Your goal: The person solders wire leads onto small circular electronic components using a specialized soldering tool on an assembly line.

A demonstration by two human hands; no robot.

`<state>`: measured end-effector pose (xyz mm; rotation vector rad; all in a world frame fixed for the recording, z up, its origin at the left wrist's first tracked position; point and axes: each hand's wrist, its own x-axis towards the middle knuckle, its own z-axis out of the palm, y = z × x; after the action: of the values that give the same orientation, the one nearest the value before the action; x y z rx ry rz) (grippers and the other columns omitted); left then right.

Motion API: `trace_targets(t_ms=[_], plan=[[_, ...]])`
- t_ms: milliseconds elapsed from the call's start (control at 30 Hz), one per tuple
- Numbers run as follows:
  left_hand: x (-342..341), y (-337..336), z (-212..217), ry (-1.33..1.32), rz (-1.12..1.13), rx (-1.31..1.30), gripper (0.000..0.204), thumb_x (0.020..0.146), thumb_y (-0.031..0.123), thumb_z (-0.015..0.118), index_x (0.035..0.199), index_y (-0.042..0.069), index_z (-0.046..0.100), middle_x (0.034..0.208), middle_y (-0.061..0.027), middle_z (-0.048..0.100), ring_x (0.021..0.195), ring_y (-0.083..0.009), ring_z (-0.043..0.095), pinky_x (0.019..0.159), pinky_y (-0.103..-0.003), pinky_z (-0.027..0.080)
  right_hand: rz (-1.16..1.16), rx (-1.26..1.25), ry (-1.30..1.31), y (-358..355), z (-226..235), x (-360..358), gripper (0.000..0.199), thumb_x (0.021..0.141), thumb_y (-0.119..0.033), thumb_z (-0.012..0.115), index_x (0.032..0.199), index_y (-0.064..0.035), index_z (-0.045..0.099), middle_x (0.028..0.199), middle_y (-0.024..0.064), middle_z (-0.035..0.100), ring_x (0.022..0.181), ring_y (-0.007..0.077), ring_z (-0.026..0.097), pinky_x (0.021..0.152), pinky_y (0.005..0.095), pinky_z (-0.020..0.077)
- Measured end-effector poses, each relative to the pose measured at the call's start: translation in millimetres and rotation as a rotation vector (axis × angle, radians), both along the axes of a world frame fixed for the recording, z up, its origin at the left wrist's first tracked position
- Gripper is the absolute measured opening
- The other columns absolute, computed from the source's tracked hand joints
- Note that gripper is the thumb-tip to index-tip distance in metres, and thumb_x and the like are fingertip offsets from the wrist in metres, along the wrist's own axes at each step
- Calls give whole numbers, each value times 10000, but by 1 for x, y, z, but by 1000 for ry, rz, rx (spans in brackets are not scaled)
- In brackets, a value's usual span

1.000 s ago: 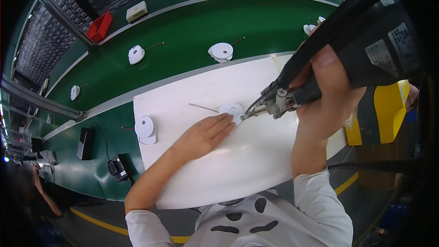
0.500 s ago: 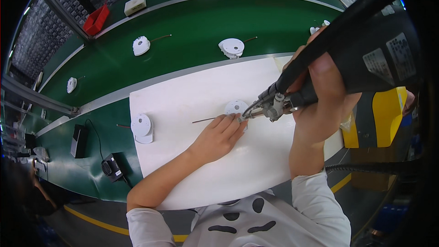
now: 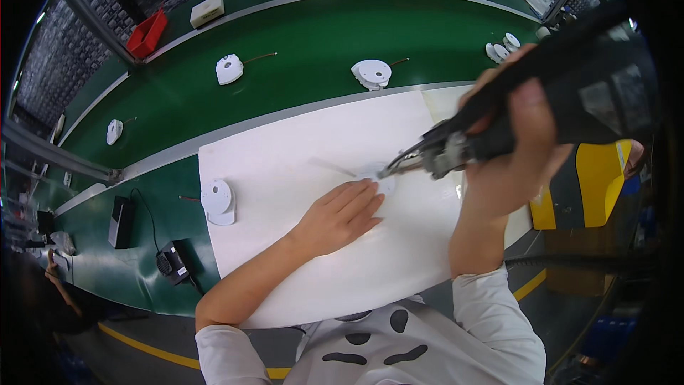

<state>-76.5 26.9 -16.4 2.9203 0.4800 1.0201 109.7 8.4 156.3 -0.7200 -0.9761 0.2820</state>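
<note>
My right hand (image 3: 524, 135) is wrapped round a bulky black power screwdriver (image 3: 577, 107), whose metal nose slants down to the left. The nose tip is right at a white round housing (image 3: 385, 180) on the white work sheet; whether they touch I cannot tell. Over the housing's near left side lie the closed fingers of my left hand (image 3: 340, 217), hiding part of it. A thin wire, smeared by motion, sticks out from the housing to the upper left. Another white housing (image 3: 217, 199) with a short wire rests at the sheet's left edge.
Beyond the sheet, the green belt (image 3: 306, 50) carries white housings (image 3: 372, 73) with wires and several small white parts (image 3: 502, 48). Black boxes (image 3: 122, 221) and a cable lie at left. Red bins (image 3: 147, 34) stand at the back; a yellow and grey object (image 3: 598, 185) is at right.
The housing under my left hand has turned, its wire swinging from leftward to upper left. The screwdriver has shifted slightly up and right. Housings on the belt have moved right.
</note>
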Motion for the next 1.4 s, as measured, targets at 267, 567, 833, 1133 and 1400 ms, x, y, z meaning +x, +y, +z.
trace_targets(t_ms=[267,567,833,1133,1400], plan=[[-3,4,-1,16,-63,40,369,802,114,797,1146,24,703,1275,-113,666,1222,-307,619,871,-381,547,-181,16,-78,4,11,7,280,856,-144,648,1030,74,626,668,103,587,493,131,510,502,271,455],[-4,4,-7,56,-24,32,300,856,119,694,1147,47,689,1310,-106,629,1165,-280,599,899,-377,509,5,-8,-200,5,4,-10,287,876,-116,603,1074,89,563,627,86,530,469,124,468,476,255,407],[-13,4,-5,89,-32,52,339,837,104,736,1169,52,689,1280,-104,650,1180,-277,630,823,-376,518,-12,-38,-158,4,2,-26,288,883,-117,592,1079,93,565,668,83,537,468,123,460,474,257,398],[-18,4,-3,110,-36,70,328,836,95,718,1160,42,695,1293,-108,646,1197,-281,622,821,-362,525,49,-72,-145,6,-6,-28,247,863,-132,690,1030,40,631,815,123,655,522,159,585,496,253,486],[-22,16,-6,148,-97,122,441,838,154,745,1254,37,657,1396,-155,585,1310,-306,547,901,-396,526,87,25,-76,-3,0,-11,333,916,-183,603,1153,46,557,791,88,587,595,138,552,528,248,444]])
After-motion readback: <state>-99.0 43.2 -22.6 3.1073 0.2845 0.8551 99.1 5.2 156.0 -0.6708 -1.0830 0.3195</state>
